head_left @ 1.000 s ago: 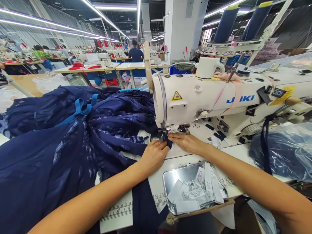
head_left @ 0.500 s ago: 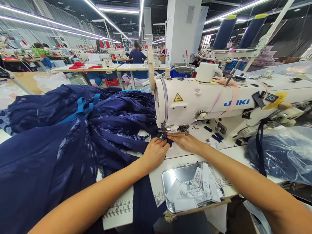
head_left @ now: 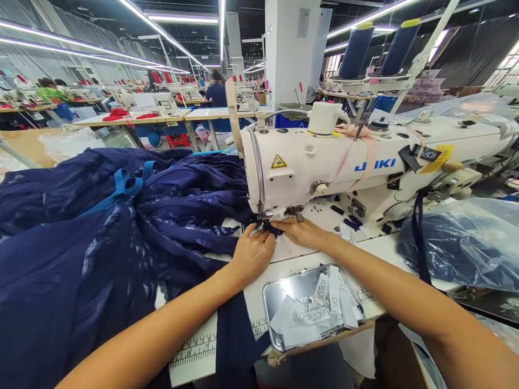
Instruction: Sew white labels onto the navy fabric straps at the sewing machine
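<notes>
A large navy blue garment [head_left: 194, 197] lies gathered left of the white sewing machine [head_left: 300, 167], its edge running under the presser foot [head_left: 264, 216]. My left hand [head_left: 253, 249] is closed on the cloth just in front of the foot, fingers curled and knuckles up. From the right, my right hand [head_left: 303, 233] reaches in under the machine head, its fingers together on the same cloth by the needle area. The fingertips of both hands are partly hidden. A light blue ribbon [head_left: 124, 183] is tied on the garment.
A metal tray [head_left: 271, 324] of white labels stands at the table's front edge. Dark scraps [head_left: 352, 222] lie on the machine bed. To the right is a clear plastic bag [head_left: 466, 243] with navy cloth inside. Two thread cones [head_left: 399, 48] stand behind. A person [head_left: 217, 94] sits farther back.
The whole view has shifted, so the machine and garment appear farther left. My left hand's thumb and fingers are more spread by the presser foot. My right hand stays beside it.
</notes>
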The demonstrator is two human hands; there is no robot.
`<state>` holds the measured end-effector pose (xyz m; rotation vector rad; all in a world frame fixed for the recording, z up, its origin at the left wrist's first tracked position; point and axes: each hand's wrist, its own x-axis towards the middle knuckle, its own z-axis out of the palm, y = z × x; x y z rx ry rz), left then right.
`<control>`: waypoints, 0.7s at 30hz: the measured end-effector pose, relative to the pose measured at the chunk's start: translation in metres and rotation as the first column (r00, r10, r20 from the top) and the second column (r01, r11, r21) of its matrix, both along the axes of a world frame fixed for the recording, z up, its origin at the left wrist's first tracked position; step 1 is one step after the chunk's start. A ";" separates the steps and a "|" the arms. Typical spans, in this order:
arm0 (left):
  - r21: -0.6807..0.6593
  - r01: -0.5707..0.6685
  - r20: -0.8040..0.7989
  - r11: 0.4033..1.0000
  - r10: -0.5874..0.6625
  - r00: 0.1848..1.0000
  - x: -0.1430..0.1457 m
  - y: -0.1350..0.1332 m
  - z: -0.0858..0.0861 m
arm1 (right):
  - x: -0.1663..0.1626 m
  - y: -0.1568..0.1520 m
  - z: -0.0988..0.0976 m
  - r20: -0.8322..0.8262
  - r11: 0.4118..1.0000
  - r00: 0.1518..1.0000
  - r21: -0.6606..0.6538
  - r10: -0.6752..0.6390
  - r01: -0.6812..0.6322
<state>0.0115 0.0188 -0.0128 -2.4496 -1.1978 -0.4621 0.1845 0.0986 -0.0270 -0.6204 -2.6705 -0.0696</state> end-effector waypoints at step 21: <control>-0.236 -0.087 0.088 0.968 0.110 0.990 -0.047 0.023 0.020 | -0.009 -0.029 0.002 -0.073 0.992 0.997 0.124 -0.004 0.013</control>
